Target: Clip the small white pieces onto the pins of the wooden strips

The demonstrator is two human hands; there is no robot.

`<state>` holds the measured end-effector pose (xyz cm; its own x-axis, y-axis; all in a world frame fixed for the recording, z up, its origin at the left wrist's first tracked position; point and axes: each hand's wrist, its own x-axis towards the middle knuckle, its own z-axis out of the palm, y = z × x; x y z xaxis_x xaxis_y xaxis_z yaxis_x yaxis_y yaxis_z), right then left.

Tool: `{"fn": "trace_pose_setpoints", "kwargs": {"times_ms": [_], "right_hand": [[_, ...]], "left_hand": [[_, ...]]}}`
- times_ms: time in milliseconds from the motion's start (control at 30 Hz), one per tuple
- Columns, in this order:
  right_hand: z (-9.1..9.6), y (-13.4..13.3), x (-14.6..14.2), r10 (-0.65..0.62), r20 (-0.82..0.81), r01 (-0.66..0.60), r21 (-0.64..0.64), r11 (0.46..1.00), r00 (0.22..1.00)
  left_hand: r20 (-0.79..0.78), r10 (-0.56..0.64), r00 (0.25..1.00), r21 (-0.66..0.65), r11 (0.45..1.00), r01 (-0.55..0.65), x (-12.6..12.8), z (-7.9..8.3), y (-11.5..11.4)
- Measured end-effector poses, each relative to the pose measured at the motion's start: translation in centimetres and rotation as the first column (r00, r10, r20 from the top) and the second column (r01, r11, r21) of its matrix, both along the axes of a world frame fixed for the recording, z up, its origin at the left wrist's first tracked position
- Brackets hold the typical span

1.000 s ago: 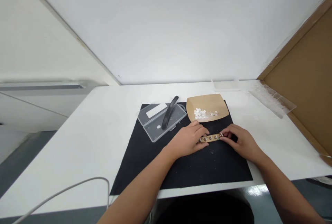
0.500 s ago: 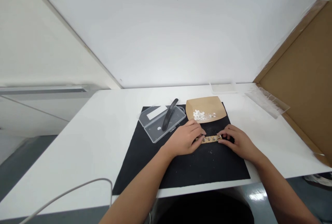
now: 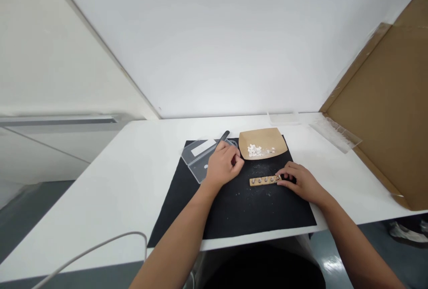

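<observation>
A short wooden strip with a row of several shiny metal studs lies on the black mat. At its right end, my right hand pinches it between thumb and fingers. My left hand is curled over the open clear plastic case, to the left of the strip. It covers the lower part of a black curved handle-like piece, whose top end sticks out beyond the fingers. Whether the fingers grip anything is hidden.
A brown paper tray with small white pieces stands at the mat's back edge. A clear divided box lies at the right, near a cardboard panel. White crumbs dot the black mat. A pale cable runs at front left.
My left hand has left the strip's left end and moved left and back, over the case and the black piece. My right hand stays at the strip's right end.
</observation>
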<state>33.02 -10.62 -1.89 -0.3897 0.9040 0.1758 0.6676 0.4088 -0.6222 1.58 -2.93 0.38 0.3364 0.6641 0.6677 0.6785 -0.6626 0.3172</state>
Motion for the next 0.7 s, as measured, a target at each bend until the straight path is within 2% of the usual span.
{"fn": "trace_pose_setpoints", "kwargs": {"times_ms": [200, 433, 533, 700], "right_hand": [[-0.2, 0.2, 0.1, 0.014, 0.002, -0.014, -0.011, 1.000, 1.000], [-0.3, 0.2, 0.1, 0.007, -0.005, -0.007, -0.035, 0.999, 1.000], [-0.2, 0.2, 0.1, 0.002, -0.015, -0.003, -0.055, 0.999, 1.000], [-0.2, 0.2, 0.1, 0.016, -0.032, -0.018, -0.077, 0.997, 0.999]], "left_hand": [[-0.075, 0.259, 0.963, -0.043, 0.964, -0.262, -0.9, -0.3, 1.0], [-0.145, 0.539, 0.830, -0.108, 0.825, -0.554, -1.5, 0.0, 1.4], [-0.193, 0.592, 0.783, -0.101, 0.781, -0.616, -1.9, -0.5, 1.7], [-0.244, 0.619, 0.746, -0.089, 0.752, -0.653, -2.5, -1.1, 2.1]]}}
